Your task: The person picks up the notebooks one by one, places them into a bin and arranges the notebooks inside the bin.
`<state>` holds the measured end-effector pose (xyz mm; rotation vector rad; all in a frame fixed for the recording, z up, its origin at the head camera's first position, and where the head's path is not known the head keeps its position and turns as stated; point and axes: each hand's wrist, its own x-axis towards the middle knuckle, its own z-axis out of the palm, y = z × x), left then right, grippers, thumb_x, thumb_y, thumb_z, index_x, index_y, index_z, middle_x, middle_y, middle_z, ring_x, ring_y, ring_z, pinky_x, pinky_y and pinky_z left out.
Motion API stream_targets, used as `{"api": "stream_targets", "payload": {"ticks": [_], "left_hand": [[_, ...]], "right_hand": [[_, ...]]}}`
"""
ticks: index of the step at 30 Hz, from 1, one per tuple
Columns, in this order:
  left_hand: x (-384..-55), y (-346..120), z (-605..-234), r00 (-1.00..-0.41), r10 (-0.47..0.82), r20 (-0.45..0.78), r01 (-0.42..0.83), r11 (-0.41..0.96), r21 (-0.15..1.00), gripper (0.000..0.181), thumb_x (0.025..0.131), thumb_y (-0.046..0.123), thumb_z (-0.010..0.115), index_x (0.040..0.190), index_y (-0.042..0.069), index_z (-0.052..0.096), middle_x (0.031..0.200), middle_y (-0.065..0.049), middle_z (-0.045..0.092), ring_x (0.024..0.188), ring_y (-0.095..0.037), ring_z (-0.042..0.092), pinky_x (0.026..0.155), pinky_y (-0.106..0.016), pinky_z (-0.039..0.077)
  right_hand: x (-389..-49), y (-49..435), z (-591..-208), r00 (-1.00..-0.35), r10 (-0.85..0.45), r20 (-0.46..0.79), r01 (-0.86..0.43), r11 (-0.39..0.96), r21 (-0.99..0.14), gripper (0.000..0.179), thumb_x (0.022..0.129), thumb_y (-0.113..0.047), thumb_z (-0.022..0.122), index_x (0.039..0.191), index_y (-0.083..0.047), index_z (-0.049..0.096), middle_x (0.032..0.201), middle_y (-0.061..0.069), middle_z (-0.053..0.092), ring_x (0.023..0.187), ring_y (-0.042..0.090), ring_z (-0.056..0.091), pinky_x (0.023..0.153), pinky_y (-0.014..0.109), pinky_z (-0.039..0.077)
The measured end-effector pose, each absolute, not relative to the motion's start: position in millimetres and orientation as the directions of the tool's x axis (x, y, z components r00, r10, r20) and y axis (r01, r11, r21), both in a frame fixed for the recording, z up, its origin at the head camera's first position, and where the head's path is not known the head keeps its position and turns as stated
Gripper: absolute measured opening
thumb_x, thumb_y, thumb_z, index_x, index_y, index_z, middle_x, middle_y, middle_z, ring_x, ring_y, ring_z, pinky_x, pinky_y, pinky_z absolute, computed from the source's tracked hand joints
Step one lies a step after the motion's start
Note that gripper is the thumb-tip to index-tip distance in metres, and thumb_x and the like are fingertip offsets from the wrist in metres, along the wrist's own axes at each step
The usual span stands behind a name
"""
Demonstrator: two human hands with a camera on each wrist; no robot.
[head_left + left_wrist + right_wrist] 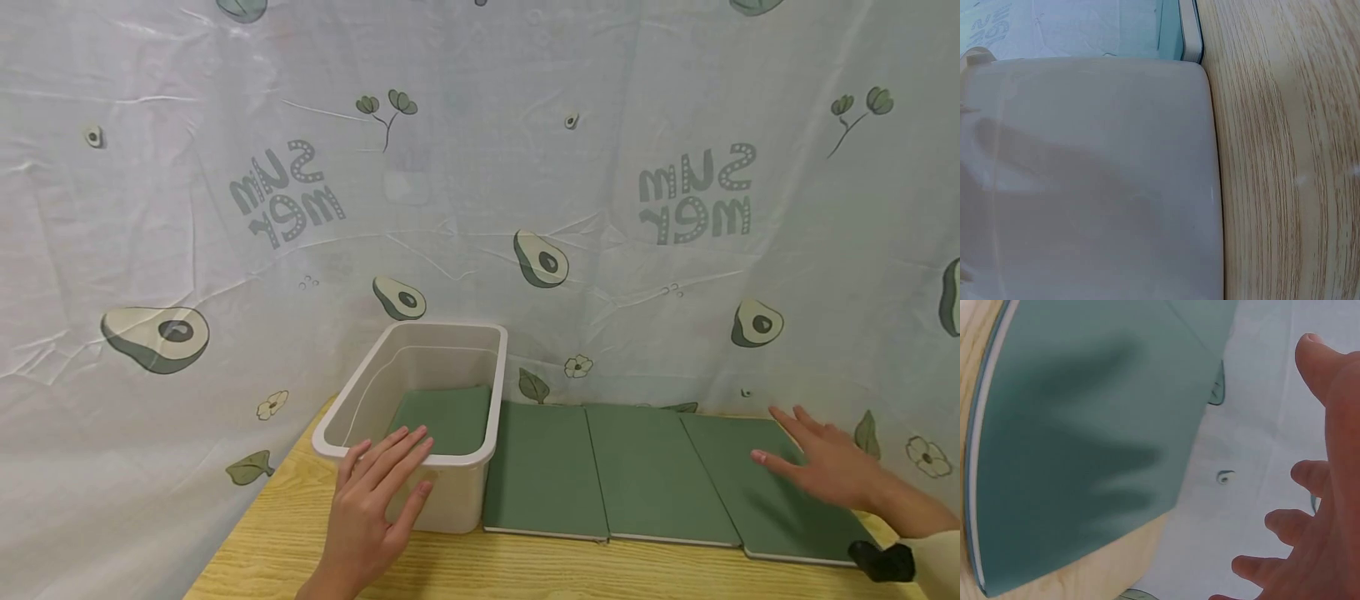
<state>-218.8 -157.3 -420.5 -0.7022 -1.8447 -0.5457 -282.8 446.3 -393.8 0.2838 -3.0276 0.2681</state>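
My left hand (367, 517) is at the near rim of a white plastic bin (450, 500), its fingers extended over the edge. Inside the bin is a green-covered notebook (450, 412). To the bin's right, three more green notebooks lie in a row: a left one (546, 475), a middle one (660, 475) and a right one (780, 492). Above the right notebook hovers my right hand (836, 467), fingers spread and holding nothing; its shadow falls on the cover. The left wrist view is filled mostly by the bin's outer wall (1104, 175), with no fingers distinctly visible.
A wood-grain table (262, 533) carries the bin and notebooks. Behind it hangs a pale curtain (465, 208) printed with avocados, leaves and lettering. A dark strap piece (881, 562) sits at my right sleeve.
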Motion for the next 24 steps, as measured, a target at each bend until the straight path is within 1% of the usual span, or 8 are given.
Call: {"api": "stream_targets", "payload": {"ticks": [4, 10, 18, 22, 24], "left_hand": [[-219.0, -157.8, -420.8, -0.282, 0.216, 0.935, 0.692, 0.721, 0.042, 0.043, 0.11, 0.043, 0.056, 0.135, 0.014, 0.074, 0.137, -0.007, 0.074, 0.13, -0.026, 0.065, 0.129, -0.031, 0.02], [-219.5, -157.3, -420.9, -0.284, 0.221, 0.933, 0.694, 0.719, 0.041, 0.043, 0.11, 0.043, 0.056, 0.136, 0.014, 0.073, 0.138, -0.007, 0.074, 0.13, -0.026, 0.065, 0.129, -0.031, 0.02], [-219.6, -157.3, -421.1, -0.286, 0.219, 0.933, 0.69, 0.723, 0.042, 0.044, 0.11, 0.044, 0.056, 0.134, 0.012, 0.074, 0.137, -0.007, 0.074, 0.13, -0.027, 0.065, 0.129, -0.031, 0.02], [-219.1, -157.7, -421.3, -0.289, 0.217, 0.932, 0.689, 0.723, 0.045, 0.044, 0.11, 0.044, 0.056, 0.136, 0.014, 0.073, 0.137, -0.007, 0.074, 0.129, -0.027, 0.065, 0.129, -0.031, 0.019], [-219.0, -157.8, -421.6, -0.287, 0.216, 0.933, 0.69, 0.722, 0.044, 0.043, 0.11, 0.044, 0.056, 0.136, 0.014, 0.073, 0.137, -0.007, 0.074, 0.129, -0.027, 0.066, 0.129, -0.031, 0.02]], "right_hand": [[-284.2, 445.1, -403.1, -0.982, -0.178, 0.057, -0.186, 0.963, -0.196, 0.091, 0.106, -0.054, 0.057, 0.156, 0.018, 0.032, 0.147, 0.061, 0.025, 0.123, 0.082, 0.04, 0.088, 0.08, 0.041], [-282.7, 445.7, -415.4, -0.984, -0.167, -0.069, -0.143, 0.953, -0.269, 0.092, 0.108, -0.055, 0.053, 0.157, 0.019, 0.028, 0.15, 0.062, 0.018, 0.129, 0.082, 0.034, 0.091, 0.082, 0.039], [-282.9, 449.4, -428.7, -0.964, -0.165, -0.208, -0.088, 0.937, -0.337, 0.095, 0.109, -0.058, 0.048, 0.157, 0.02, 0.024, 0.15, 0.063, 0.01, 0.13, 0.08, 0.035, 0.092, 0.076, 0.043], [-282.8, 450.9, -434.0, -0.956, -0.151, -0.252, -0.058, 0.937, -0.344, 0.097, 0.108, -0.06, 0.049, 0.156, 0.021, 0.025, 0.148, 0.064, 0.01, 0.129, 0.08, 0.037, 0.092, 0.075, 0.044], [-282.5, 451.9, -436.5, -0.953, -0.146, -0.264, -0.05, 0.94, -0.338, 0.097, 0.107, -0.06, 0.05, 0.155, 0.022, 0.027, 0.147, 0.065, 0.012, 0.129, 0.08, 0.037, 0.092, 0.075, 0.044]]}}
